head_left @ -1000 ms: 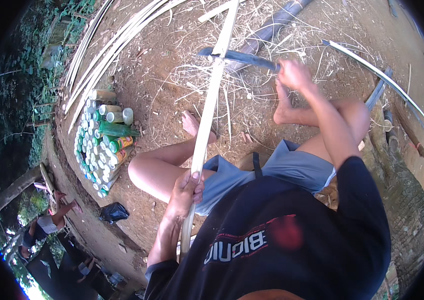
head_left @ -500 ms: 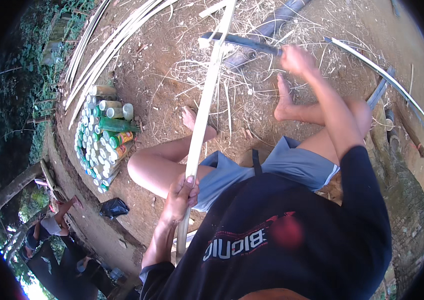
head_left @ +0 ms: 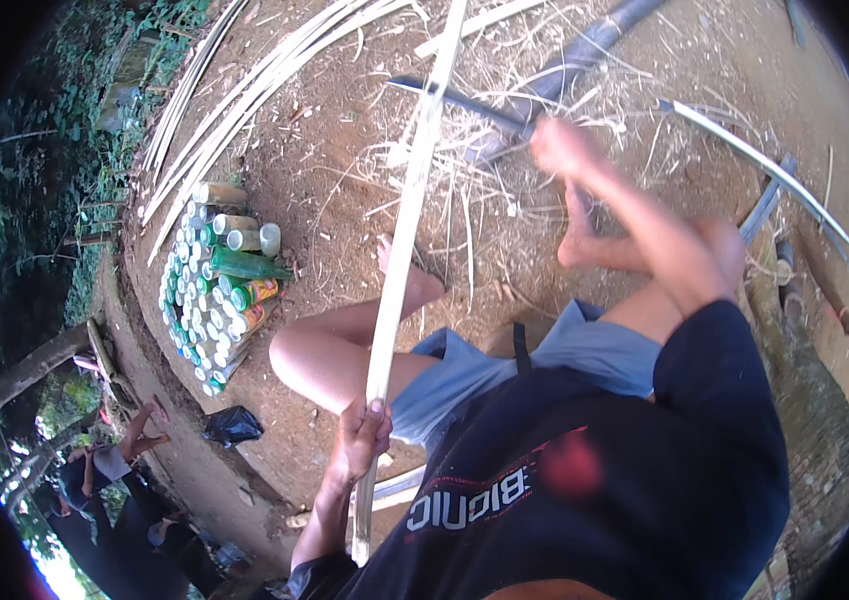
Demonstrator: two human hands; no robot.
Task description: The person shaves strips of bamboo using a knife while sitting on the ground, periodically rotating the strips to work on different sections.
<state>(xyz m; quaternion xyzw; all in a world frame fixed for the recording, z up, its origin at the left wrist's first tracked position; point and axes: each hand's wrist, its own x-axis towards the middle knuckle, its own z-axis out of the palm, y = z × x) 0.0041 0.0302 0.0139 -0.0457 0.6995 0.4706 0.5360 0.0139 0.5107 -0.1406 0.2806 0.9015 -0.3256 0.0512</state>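
A long pale strip of split bamboo [head_left: 404, 225] runs from beside my torso to the far edge of the view. My left hand [head_left: 363, 436] is closed around its near part, thumb on top. My right hand [head_left: 562, 148] grips the handle of a machete [head_left: 480, 105] farther out on the right. The dark blade lies across the far part of the strip, its tip pointing left past it. It appears to touch the strip there. Thin curled bamboo shavings [head_left: 465, 185] are scattered on the ground under the blade.
Stacked glass bottles and jars [head_left: 213, 300] stand at the left. Long bamboo strips [head_left: 245, 100] lie beyond them, and a dark pole [head_left: 585, 55] lies at the far side. Another strip [head_left: 765, 160] is at the right. A black plastic bag [head_left: 234, 426] and a seated person [head_left: 95, 470] are at lower left.
My right hand and the machete have moved left and nearer to me along the strip. My left hand still grips the strip's near part. The whole view has shifted slightly.
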